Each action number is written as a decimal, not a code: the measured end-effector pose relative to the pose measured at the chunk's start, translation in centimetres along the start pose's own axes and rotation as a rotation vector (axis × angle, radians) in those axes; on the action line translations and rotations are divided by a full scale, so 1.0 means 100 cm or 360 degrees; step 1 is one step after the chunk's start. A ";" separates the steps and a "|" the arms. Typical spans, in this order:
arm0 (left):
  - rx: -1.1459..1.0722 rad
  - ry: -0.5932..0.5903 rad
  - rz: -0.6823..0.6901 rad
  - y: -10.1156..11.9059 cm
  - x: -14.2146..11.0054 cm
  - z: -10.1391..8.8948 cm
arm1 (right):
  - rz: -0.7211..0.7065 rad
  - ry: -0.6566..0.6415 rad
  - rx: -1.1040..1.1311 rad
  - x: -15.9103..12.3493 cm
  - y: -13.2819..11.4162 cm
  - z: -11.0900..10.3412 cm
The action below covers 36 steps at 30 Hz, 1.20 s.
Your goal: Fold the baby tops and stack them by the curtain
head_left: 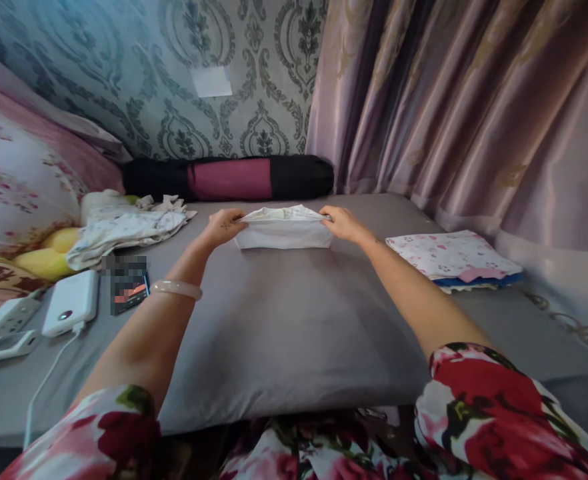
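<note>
A white folded cloth [284, 233], perhaps a garment, is stretched sideways between my two hands at the far middle of the grey bed sheet [294, 320]. My left hand [225, 227] pinches its upper left corner. Closed on the opposite corner is my right hand [341, 222]. The cloth's upper edge is lifted toward the back, and its front face hangs down close to or on the sheet. I cannot tell what kind of garment it is.
Folded printed cloths [454, 257] lie stacked at right. At left are a crumpled cloth [134, 230], a phone [130, 290], a white power bank [71, 303] with a cable and a power strip [7, 327]. A black and maroon bolster [229, 179] lies along the wall.
</note>
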State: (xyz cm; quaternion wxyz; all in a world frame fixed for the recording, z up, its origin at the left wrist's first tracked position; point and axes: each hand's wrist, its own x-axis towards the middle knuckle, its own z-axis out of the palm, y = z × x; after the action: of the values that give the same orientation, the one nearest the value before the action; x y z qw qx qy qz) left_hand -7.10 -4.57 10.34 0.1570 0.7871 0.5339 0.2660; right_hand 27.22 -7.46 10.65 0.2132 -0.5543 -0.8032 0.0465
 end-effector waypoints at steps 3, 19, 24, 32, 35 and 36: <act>0.0121 0.0008 0.0053 0.003 -0.030 0.004 | -0.0103 0.0004 -0.0001 -0.031 -0.005 0.008; 0.0366 -0.0474 0.0298 -0.009 -0.112 0.043 | -0.0441 -0.0163 -0.0080 -0.123 -0.008 0.056; 0.0318 -0.0517 0.0321 -0.009 -0.113 0.038 | -0.0324 -0.0222 -0.0097 -0.124 -0.017 0.050; 0.0519 -0.0080 0.0152 0.041 -0.081 0.084 | -0.0021 -0.0040 -0.0091 -0.069 -0.074 0.080; 0.0609 -0.0109 0.0181 0.053 -0.073 0.108 | 0.0015 -0.0136 -0.0118 -0.055 -0.093 0.100; 0.0631 -0.0122 0.0161 0.055 -0.072 0.113 | 0.0029 -0.0170 -0.0123 -0.052 -0.096 0.106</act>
State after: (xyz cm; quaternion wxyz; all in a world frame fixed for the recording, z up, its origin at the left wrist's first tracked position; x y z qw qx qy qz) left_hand 1.63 -12.85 2.27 0.0057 0.8379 0.5294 0.1330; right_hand 16.27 -14.17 2.51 0.1482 -0.5662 -0.8095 0.0470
